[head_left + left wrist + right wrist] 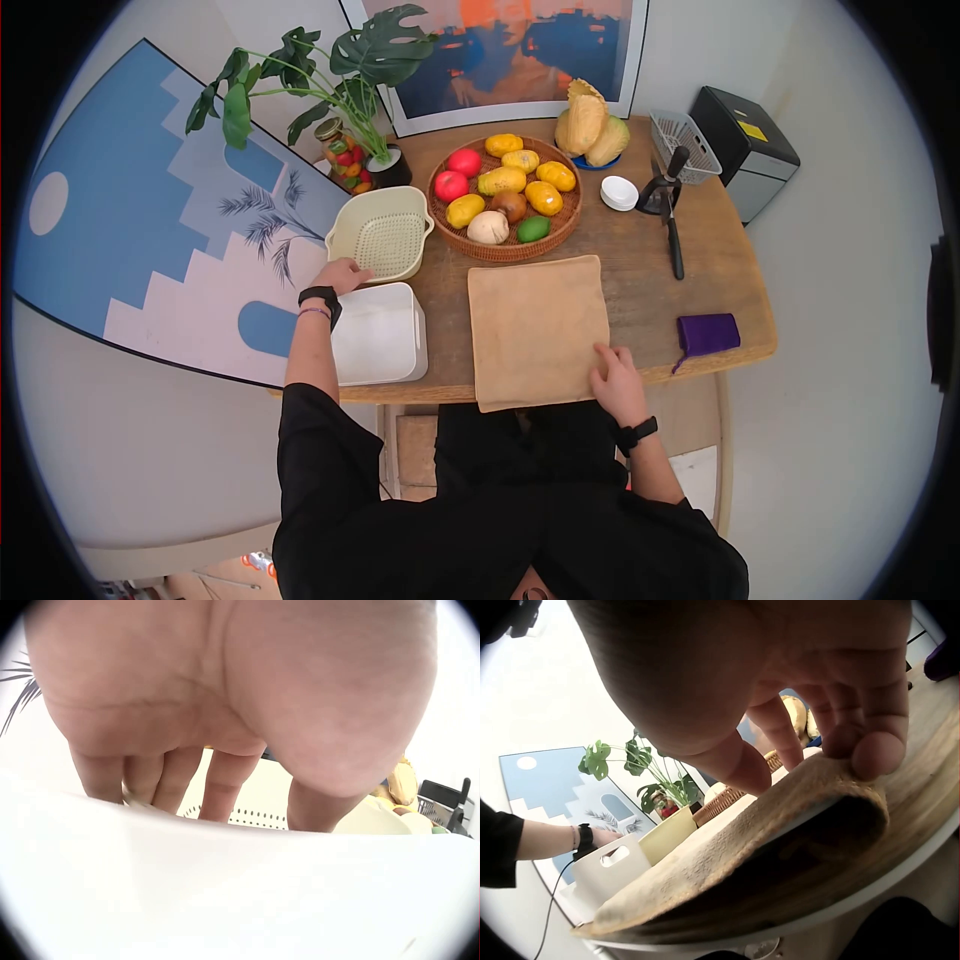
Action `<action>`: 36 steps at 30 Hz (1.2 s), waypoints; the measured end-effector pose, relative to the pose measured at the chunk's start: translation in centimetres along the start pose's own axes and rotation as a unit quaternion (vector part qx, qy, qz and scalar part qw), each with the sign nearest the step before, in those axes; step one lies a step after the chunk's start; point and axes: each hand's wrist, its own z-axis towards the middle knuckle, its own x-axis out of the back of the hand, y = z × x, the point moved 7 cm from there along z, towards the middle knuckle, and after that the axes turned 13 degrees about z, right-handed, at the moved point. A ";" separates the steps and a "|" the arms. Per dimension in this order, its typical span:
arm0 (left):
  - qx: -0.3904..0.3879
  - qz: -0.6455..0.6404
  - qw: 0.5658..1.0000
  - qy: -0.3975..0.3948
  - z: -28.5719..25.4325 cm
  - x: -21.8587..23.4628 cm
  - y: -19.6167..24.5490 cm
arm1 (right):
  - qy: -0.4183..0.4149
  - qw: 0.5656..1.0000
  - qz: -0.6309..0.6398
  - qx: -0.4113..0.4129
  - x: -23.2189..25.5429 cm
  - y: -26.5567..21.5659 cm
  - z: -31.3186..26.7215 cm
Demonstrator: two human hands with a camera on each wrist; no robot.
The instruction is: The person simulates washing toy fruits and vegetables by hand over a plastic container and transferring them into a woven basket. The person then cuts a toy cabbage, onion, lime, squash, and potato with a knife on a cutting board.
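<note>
The tan cloth (pixel 540 320) lies at the near edge of the table (pixel 650 295), its border raised beside the right hand (pixel 620 385), whose bent fingers touch it; pinching cannot be confirmed. Left hand (pixel 342 275): fingers extended to the strainer (pixel 385 238), beyond the white bin (pixel 421 345); tips hidden, hold undetermined. Apparent step: adjusting the cloth. Next move would require a sure edge grip.
</note>
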 end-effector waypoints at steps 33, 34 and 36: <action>0.077 -0.028 0.953 0.292 -23.8 -10.3 6.8 | -0.025 1.000 0.002 -0.016 -0.1 0.4 1.6; 0.079 -0.026 0.953 0.292 -23.5 -11.1 6.8 | -0.027 1.000 0.004 -0.014 -0.2 0.5 1.7; 0.103 -0.032 0.926 0.363 -23.1 -11.5 6.5 | -0.014 1.000 0.017 -0.008 0.1 0.7 1.7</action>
